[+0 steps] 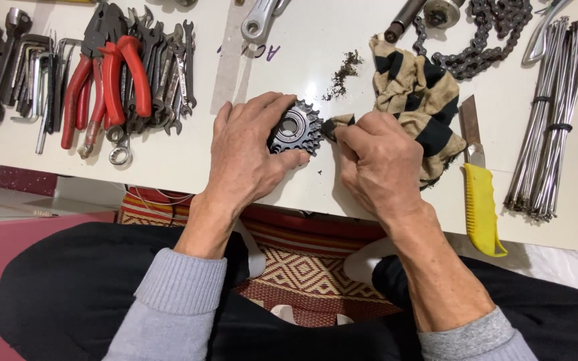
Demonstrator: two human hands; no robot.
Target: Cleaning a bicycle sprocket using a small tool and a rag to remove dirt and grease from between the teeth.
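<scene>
The left hand (245,150) hides the near side of a dark, toothed bicycle sprocket cluster (296,128) lying on the white desk (168,157), fingers closed around it. The right hand (372,160) pinches a striped rag (413,100) corner against its grimy teeth.

Red-handled pliers (112,80), wrenches (168,67), chain (476,40), spokes (556,113), yellow-handled knife (479,200).

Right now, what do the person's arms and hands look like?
Both hands, left hand and right hand, are bare: no gloves, rings or watch visible. Both arms wear light grey knit sleeves with ribbed cuffs, pushed up the forearms.
</scene>
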